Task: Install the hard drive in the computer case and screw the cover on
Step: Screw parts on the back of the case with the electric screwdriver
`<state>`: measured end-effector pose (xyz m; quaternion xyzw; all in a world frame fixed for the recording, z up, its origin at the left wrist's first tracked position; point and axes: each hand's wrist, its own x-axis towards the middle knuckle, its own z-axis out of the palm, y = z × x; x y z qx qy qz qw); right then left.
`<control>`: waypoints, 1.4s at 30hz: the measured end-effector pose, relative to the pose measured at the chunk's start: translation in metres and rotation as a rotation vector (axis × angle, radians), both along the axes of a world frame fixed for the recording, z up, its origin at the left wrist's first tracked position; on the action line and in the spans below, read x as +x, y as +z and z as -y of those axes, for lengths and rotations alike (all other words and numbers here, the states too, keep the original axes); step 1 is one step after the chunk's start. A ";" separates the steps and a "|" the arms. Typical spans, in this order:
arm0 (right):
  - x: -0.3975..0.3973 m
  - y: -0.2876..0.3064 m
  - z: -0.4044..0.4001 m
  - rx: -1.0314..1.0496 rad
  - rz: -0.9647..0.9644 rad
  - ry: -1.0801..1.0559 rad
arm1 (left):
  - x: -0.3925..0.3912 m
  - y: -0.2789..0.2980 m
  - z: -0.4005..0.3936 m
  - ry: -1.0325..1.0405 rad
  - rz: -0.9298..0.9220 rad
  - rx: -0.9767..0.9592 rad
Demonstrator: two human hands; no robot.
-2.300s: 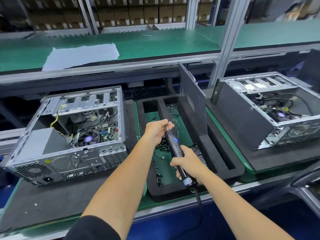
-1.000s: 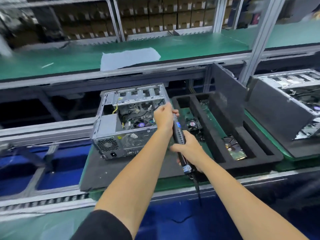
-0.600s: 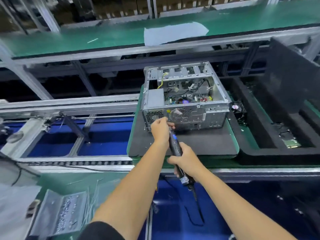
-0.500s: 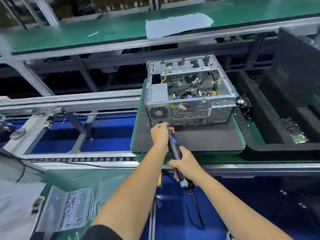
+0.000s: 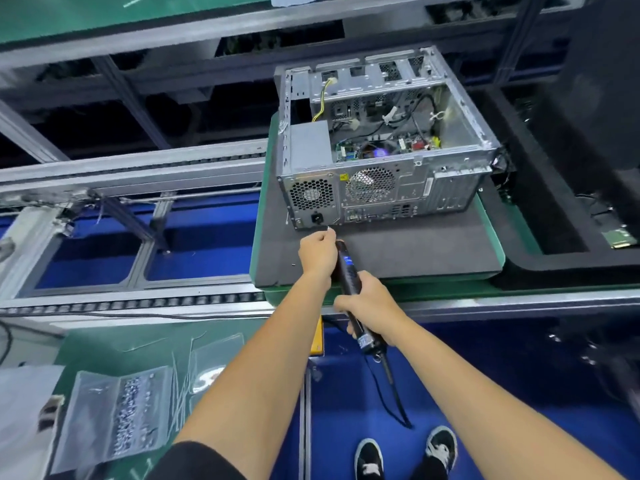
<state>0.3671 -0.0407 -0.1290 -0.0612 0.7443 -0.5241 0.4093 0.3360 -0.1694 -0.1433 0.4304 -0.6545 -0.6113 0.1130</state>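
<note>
An open silver computer case (image 5: 384, 140) lies on its side on a dark foam pad (image 5: 398, 251), its rear panel facing me and its wiring exposed. My right hand (image 5: 367, 306) grips the black electric screwdriver (image 5: 349, 271) by its body; a cable hangs from the tool's lower end. My left hand (image 5: 317, 251) is curled at the tool's tip and pinches a small screw, just below the case's lower left rear corner. A bare hard drive (image 5: 620, 237) lies in the black foam tray at the right. A dark cover panel (image 5: 602, 98) leans at the far right.
The black foam tray (image 5: 540, 216) sits right of the pad. A conveyor frame (image 5: 138, 188) with blue floor beneath runs left. At lower left a green bench (image 5: 104, 351) holds a clear bag of screws (image 5: 135, 410). My shoes (image 5: 405, 452) stand on the blue floor.
My view has swung left and down from the foam tray to the case's rear. Both hands, together on the screwdriver, have come to the case's lower left rear corner.
</note>
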 end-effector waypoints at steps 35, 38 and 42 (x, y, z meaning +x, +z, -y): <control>-0.024 -0.001 0.005 0.034 0.047 -0.014 | -0.013 -0.009 -0.010 -0.002 0.089 -0.444; -0.024 -0.002 0.006 0.030 0.041 -0.021 | -0.014 -0.009 -0.010 0.001 0.089 -0.435; -0.024 -0.004 0.008 0.087 -0.044 -0.002 | -0.014 -0.011 -0.010 0.005 0.094 -0.432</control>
